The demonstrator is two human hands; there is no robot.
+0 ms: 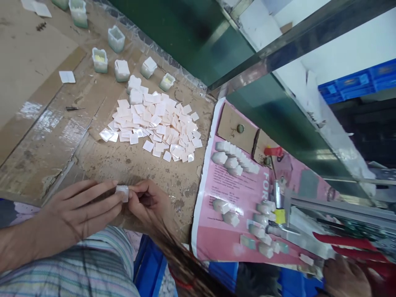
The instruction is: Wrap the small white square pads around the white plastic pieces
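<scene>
My left hand (64,212) reaches in from the lower left, its long fingers closed on a small white block (122,194) at the near edge of the cardboard-covered table. On the block's other side, my right hand (151,202) pinches its edge between thumb and fingertips. The block has a flat, square top; its lower part is hidden. Beyond my hands lies a heap of thin, pale square pieces (157,121), some glossy. Several small whitish containers stand behind the heap, among them one with yellow contents (100,58).
A lone white square (67,77) and a thin dark tool (74,108) lie at left. On the right, a pink sheet (216,243) bears rows of white blocks (236,154). Another person's hand (345,276) is near red-handled pliers (349,241). Blue crates (148,264) stand below.
</scene>
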